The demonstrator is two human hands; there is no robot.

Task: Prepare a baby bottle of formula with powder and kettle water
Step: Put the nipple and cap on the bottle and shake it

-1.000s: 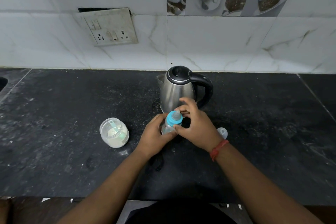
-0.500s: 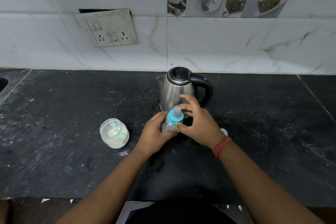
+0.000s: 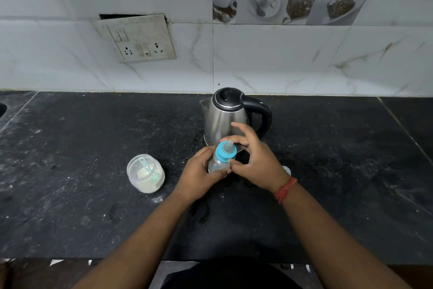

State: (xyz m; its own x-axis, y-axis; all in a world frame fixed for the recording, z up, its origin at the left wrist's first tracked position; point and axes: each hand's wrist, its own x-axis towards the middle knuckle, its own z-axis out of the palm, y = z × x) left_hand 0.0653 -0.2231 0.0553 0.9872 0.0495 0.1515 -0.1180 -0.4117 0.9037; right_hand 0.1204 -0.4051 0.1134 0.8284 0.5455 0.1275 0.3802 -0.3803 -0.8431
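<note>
A clear baby bottle (image 3: 218, 165) with a blue collar and a teat (image 3: 225, 152) stands tilted on the black counter, just in front of the steel kettle (image 3: 226, 120). My left hand (image 3: 199, 175) grips the bottle's body from the left. My right hand (image 3: 255, 163) holds the blue collar between thumb and fingers from the right. An open clear jar of white formula powder (image 3: 145, 173), with a pale green scoop lying in it, sits to the left of my hands.
A small clear cap (image 3: 287, 170) lies on the black counter (image 3: 70, 159) behind my right wrist. A tiled wall with a socket plate (image 3: 138, 39) rises behind the kettle. The edge of a sink (image 3: 2, 109) shows at the far left.
Both hands stayed on the bottle. My right hand has turned a little around the blue collar, and the bottle has shifted slightly.
</note>
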